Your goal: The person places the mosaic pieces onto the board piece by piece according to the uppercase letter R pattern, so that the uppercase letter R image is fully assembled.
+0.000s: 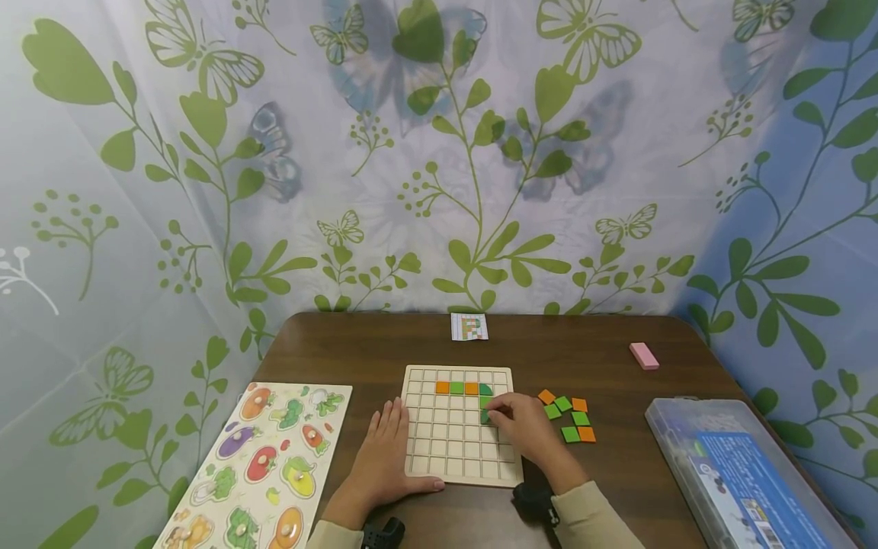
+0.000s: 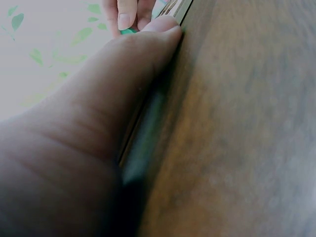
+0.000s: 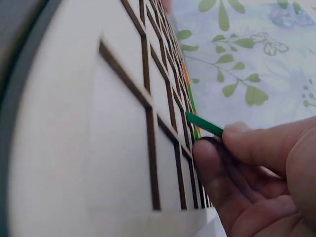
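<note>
A wooden grid board (image 1: pixel 453 457) lies on the table, with orange and green square tiles (image 1: pixel 456 388) in one of its upper rows. At the right end of that row is a dark green rounded tile (image 1: pixel 485 390), with a green square below it. My right hand (image 1: pixel 531 427) pinches a dark green tile (image 3: pixel 205 124) between thumb and finger over the board's right side; in the right wrist view this tile is tilted, one end at the grid. My left hand (image 1: pixel 384 450) rests with straight fingers along the board's left edge, its thumb (image 2: pixel 148 49) by the near edge.
Loose orange and green tiles (image 1: pixel 571 435) lie right of the board. A vegetable puzzle board (image 1: pixel 274 427) is at the left, a plastic case (image 1: pixel 748 473) at the right. Farther back are a pattern card (image 1: pixel 469 327) and a pink block (image 1: pixel 644 356).
</note>
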Available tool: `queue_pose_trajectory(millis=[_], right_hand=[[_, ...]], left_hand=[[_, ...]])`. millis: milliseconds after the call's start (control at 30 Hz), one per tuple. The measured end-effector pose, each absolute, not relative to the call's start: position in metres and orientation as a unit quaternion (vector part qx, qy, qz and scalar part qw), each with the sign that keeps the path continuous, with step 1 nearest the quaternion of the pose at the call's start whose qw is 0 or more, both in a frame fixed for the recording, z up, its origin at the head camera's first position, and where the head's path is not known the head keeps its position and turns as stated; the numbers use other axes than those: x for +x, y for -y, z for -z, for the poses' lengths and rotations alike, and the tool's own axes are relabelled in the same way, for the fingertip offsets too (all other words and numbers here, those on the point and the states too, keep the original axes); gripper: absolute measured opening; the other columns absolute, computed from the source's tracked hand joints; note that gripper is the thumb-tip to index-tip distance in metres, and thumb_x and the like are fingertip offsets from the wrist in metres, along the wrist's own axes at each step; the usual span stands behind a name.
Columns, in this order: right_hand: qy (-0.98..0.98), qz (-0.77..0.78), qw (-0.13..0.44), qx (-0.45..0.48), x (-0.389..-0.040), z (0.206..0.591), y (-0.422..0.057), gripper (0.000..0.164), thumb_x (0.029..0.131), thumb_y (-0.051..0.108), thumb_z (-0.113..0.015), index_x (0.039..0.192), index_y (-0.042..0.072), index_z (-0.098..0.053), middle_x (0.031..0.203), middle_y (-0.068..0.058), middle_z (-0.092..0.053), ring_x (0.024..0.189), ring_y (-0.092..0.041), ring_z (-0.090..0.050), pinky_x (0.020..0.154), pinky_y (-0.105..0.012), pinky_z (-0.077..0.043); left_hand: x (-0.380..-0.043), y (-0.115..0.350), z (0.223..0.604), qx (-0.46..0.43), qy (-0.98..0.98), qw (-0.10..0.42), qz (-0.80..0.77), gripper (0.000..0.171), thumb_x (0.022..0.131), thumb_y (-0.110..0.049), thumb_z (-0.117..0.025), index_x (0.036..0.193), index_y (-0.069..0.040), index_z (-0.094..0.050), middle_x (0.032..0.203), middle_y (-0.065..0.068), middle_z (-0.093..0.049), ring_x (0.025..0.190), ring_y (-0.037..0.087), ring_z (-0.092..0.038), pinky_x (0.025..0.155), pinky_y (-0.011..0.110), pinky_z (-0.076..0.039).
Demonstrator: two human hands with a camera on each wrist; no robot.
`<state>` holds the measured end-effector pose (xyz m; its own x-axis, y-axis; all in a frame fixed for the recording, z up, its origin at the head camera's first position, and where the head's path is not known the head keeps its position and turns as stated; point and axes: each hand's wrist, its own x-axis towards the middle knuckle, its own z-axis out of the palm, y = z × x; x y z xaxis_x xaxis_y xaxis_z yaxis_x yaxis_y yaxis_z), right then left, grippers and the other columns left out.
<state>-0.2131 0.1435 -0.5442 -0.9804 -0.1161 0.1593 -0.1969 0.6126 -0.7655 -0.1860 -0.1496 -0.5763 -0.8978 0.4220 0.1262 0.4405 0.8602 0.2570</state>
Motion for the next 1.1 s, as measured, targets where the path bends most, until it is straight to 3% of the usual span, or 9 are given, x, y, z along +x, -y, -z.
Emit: queue_pose_trajectory(millis=[267, 1100], right_hand=[[0.898, -0.429, 0.063, 0.07, -0.2137, 0.5457, -0.1361, 0.012, 0.094, 0.0, -0.079, 0.103, 0.007, -0.081, 0.097, 0.0, -0.073, 0.082, -0.013, -0.064, 0.073, -0.034, -0.058], [0.895, -0.436, 0.079, 0.045, -0.211, 0.5495, -0.1349, 0.011, 0.09, -0.003, -0.082, 0.096, 0.007, -0.081, 0.09, 0.002, -0.071, 0.078, -0.014, -0.063, 0.07, -0.033, -0.058]], left_hand=[[-0.1872, 0.1497, 0.577, -0.226, 0.963, 0.033, 0.14, 0.143, 0.073, -0.097, -0.056, 0.162, 0.011, -0.025, 0.169, 0.029, -0.018, 0.156, 0.043, -0.016, 0.124, 0.057, -0.015], [-0.1861, 0.1495, 0.5756, -0.226, 0.964, 0.034, 0.135, 0.143, 0.073, -0.097, -0.057, 0.161, 0.011, -0.026, 0.168, 0.029, -0.019, 0.156, 0.044, -0.017, 0.123, 0.058, -0.016]])
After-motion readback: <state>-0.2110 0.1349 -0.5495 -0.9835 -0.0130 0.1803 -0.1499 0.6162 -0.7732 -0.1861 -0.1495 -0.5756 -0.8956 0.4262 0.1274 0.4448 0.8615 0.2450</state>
